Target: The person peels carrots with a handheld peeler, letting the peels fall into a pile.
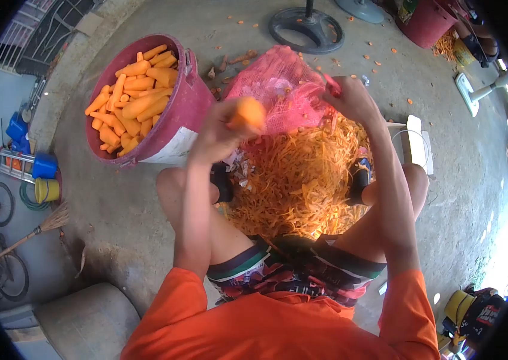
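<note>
My left hand is closed around an orange carrot, whose end points toward the camera. Raised on the other side, my right hand grips a small red peeler, partly hidden by the fingers. Between my legs lies a big heap of carrot peelings. A pink mesh sack sits at the far side of the heap, behind both hands. To the left of my left hand stands a large pink tub filled with peeled carrots.
A round black stand base rests on the floor beyond the sack. At right are a white box and a white-footed stand. Another person's leg shows near a red bucket. A broom lies left.
</note>
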### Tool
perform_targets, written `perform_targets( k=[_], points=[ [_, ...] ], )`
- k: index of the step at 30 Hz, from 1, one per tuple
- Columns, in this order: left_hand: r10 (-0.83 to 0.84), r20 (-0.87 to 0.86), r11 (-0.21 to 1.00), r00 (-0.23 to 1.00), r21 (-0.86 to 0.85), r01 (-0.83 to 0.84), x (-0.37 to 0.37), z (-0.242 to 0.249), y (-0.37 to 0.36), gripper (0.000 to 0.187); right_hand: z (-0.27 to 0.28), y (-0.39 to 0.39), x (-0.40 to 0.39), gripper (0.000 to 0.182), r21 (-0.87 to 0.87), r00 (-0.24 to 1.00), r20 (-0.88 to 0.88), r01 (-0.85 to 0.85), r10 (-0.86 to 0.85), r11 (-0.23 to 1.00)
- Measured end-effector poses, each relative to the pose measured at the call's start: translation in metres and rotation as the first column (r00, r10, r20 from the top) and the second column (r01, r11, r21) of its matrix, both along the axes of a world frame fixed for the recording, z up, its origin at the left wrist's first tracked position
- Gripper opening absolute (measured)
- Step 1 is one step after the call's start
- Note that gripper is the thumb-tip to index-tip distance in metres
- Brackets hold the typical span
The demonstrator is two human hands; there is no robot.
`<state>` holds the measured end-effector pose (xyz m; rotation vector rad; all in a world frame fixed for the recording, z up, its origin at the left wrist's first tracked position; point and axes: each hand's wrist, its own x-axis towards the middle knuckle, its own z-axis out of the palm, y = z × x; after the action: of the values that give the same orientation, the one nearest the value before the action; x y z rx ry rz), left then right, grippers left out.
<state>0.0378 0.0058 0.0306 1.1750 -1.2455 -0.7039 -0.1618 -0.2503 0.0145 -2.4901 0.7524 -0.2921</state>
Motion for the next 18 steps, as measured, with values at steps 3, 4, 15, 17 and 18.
perform_targets(
  k=[3, 4, 15, 17, 18],
  points=[
    [-0.323, -0.811, 0.916, 0.488, -0.398, -0.055, 0.047, 0.031, 0.013, 0.057, 0.003, 0.011, -0.008, 0.031, -0.043, 0.998, -0.038, -0.060, 0.058, 0.997],
    [-0.335, -0.877, 0.889, 0.345, -0.416, -0.193, 0.067, 0.033, 0.022, 0.048, 0.008, 0.015, -0.010, 0.031, -0.033, 0.998, -0.037, -0.060, 0.059, 0.998],
    [-0.360, -0.027, 0.101, 0.932, 0.993, 0.068, -0.018, -0.173, -0.057, 0.052, 0.049, 0.001, -0.042, 0.035, -0.025, 0.998, 0.060, 0.024, -0.023, 0.999],
    [-0.369, 0.660, 0.321, 0.654, 0.751, -0.577, -0.013, -0.233, -0.072, 0.051, 0.048, -0.008, -0.047, 0.035, -0.054, 0.997, 0.070, 0.037, -0.033, 0.998],
    [-0.371, 0.654, 0.315, 0.659, 0.757, -0.573, -0.005, -0.262, -0.082, 0.051, 0.048, -0.011, -0.049, 0.034, -0.042, 0.996, 0.030, 0.084, -0.082, 0.996]
  ],
)
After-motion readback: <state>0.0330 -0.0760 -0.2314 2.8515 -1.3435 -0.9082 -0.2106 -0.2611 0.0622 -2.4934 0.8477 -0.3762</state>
